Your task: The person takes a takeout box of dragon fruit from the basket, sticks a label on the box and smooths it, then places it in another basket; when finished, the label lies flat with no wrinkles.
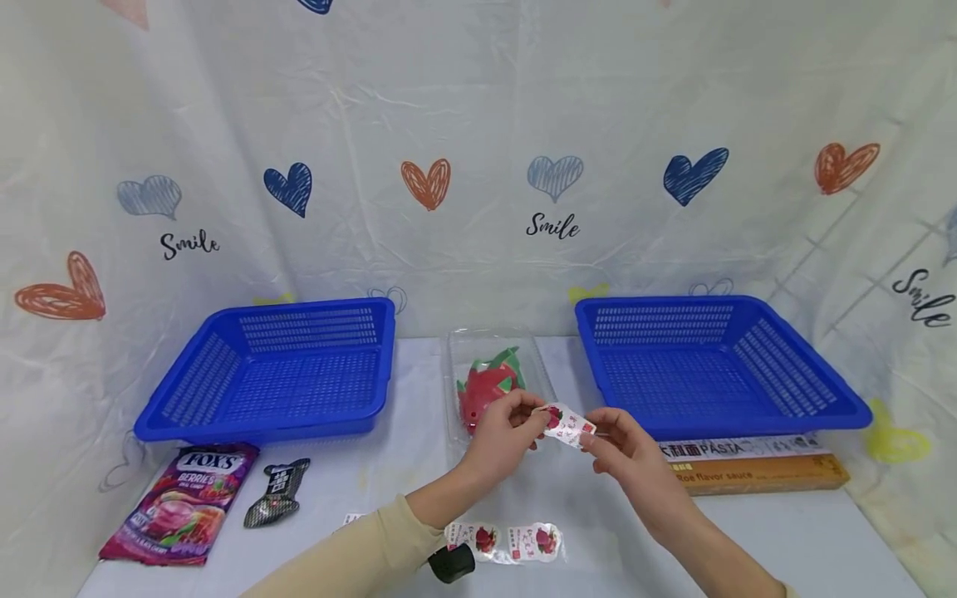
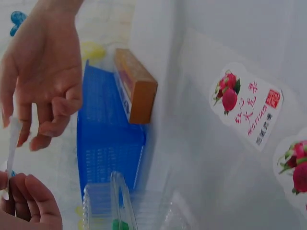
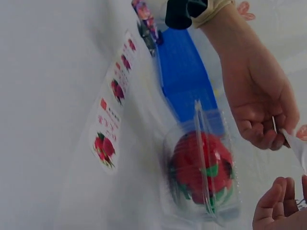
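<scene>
Both hands hold a white label sticker [image 1: 571,428] with a red pitaya print, up in front of the clear plastic box. My left hand [image 1: 503,436] pinches its left end, and the fingers of my right hand [image 1: 626,457] pinch its right edge. Behind the left hand, a red dragon fruit [image 1: 482,389] with green tips lies in the clear plastic box [image 1: 540,353]; the right wrist view shows the box's lid over it. On the table below the hands is a strip of matching stickers [image 1: 503,543], partly hidden by the left sleeve in the head view.
A blue basket [image 1: 262,428] stands at the left, another blue basket [image 1: 748,428] at the right. The candy bag [image 1: 183,507] and a small dark packet [image 1: 277,494] lie front left. A long pasta box [image 1: 770,475] lies before the right basket. Hearts mark the cloth backdrop [image 1: 478,100].
</scene>
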The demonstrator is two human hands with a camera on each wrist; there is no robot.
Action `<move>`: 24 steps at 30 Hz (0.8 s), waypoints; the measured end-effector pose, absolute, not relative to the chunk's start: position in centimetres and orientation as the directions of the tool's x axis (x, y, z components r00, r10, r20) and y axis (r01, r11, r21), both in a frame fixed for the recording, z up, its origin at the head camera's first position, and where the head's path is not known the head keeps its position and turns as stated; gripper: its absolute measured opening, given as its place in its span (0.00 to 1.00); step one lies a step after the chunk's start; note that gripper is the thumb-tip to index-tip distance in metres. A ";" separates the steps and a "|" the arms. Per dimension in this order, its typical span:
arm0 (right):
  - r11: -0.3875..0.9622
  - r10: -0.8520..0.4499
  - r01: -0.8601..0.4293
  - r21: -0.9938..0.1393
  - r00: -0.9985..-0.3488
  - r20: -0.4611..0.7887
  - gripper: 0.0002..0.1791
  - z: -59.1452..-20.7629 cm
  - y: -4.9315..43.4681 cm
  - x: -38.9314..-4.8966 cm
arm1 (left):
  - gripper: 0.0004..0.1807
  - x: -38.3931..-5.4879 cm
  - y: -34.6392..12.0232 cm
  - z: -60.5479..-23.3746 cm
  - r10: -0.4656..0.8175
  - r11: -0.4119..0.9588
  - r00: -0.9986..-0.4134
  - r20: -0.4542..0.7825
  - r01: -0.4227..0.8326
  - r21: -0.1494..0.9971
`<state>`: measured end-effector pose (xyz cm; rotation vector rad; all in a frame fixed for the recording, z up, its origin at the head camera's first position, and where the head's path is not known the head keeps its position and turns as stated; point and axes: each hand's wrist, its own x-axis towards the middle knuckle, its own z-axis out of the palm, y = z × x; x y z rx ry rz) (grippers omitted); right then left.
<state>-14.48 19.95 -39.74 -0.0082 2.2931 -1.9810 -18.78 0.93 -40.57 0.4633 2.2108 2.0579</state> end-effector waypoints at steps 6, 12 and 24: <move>0.329 -0.316 -0.274 -0.903 -0.934 0.168 0.12 -39.0 21.1 -15.9 | 0.08 -19.6 -0.5 -40.1 0.393 0.093 -0.914 0.105 0.153 0.984; 0.372 -0.493 -0.459 -0.806 -0.834 0.247 0.07 -38.4 21.5 -17.0 | 0.07 -19.8 -1.2 -39.8 0.464 0.168 -0.881 0.092 0.189 0.968; 0.370 -0.523 -0.428 -0.825 -0.830 0.196 0.09 -38.5 20.9 -17.6 | 0.08 -19.8 -1.3 -39.8 0.449 0.168 -0.891 0.068 0.158 0.973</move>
